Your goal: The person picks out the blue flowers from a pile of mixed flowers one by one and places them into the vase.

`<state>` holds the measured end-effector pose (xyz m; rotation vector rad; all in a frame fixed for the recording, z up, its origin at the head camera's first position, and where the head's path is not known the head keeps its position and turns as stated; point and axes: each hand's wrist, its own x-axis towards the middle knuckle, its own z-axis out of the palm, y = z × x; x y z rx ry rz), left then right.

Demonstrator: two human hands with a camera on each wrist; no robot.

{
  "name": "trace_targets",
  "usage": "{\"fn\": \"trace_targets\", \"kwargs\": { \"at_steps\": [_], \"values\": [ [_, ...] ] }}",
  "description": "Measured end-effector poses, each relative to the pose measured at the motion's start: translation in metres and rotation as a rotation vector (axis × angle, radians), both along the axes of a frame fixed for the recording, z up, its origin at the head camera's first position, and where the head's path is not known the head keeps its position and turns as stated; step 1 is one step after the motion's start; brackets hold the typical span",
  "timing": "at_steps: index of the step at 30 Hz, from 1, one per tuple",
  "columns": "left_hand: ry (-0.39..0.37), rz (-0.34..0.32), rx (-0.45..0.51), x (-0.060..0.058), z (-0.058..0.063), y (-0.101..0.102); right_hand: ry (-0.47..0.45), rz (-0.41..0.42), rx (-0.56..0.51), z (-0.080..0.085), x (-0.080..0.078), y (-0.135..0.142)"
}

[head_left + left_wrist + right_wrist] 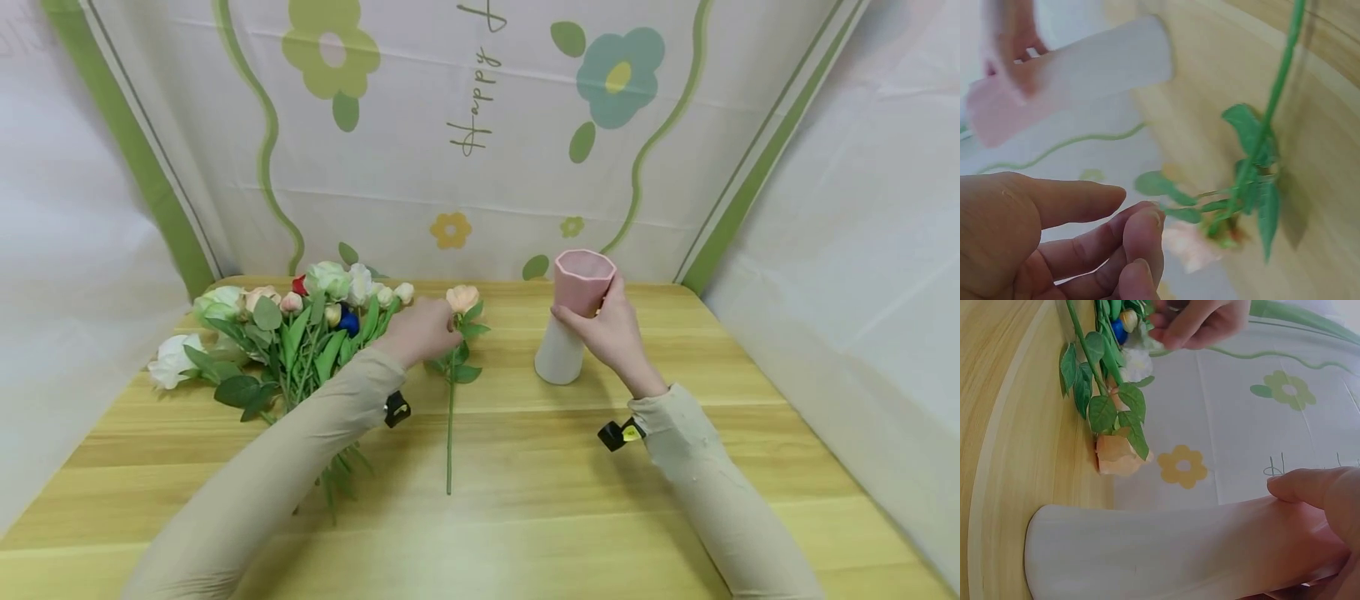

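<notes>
A vase [561, 354], white below and pink toward its faceted rim, stands on the table. My right hand [613, 327] grips its pink upper part, thumb on one side and fingers round the other. A single peach rose [462, 298] lies with its green stem pointing toward me. Just left of its bloom is my left hand [424, 330], fingers loosely bent. In the left wrist view, a gap shows between the thumb and fingertips [1141, 231], with nothing held. The rose stem [1280, 87] passes beyond them, apart from the hand.
A heap of artificial flowers [303, 337] with white, peach, red and blue heads lies on the left, partly behind the left forearm. The wooden table [517, 517] meets a flower-printed cloth [412, 167] at the back. White cloth walls flank both sides.
</notes>
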<state>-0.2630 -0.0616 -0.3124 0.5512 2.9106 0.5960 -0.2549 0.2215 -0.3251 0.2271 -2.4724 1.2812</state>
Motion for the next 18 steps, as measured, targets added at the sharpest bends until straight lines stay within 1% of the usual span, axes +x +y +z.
{"fn": "trace_targets", "kwargs": {
  "at_steps": [4, 7, 9, 14, 16, 18],
  "values": [
    [0.039, 0.019, 0.067, 0.018, 0.009, -0.014, -0.008, 0.003, 0.002, 0.001, 0.0, 0.001],
    [0.072, 0.044, 0.091, 0.03, 0.014, -0.029, -0.007, 0.005, 0.001, 0.0, -0.001, 0.001],
    [0.103, 0.063, 0.091, 0.037, 0.018, -0.041, -0.002, 0.008, 0.001, 0.0, -0.001, 0.001],
    [0.163, 0.12, 0.103, 0.051, 0.026, -0.073, 0.007, 0.015, 0.001, 0.001, -0.002, 0.001],
    [0.181, 0.138, 0.106, 0.054, 0.026, -0.086, 0.007, 0.017, -0.005, 0.001, -0.002, 0.001],
    [0.179, 0.151, 0.106, 0.056, 0.027, -0.099, 0.006, 0.019, -0.007, 0.001, -0.001, 0.002]
  ]
}}
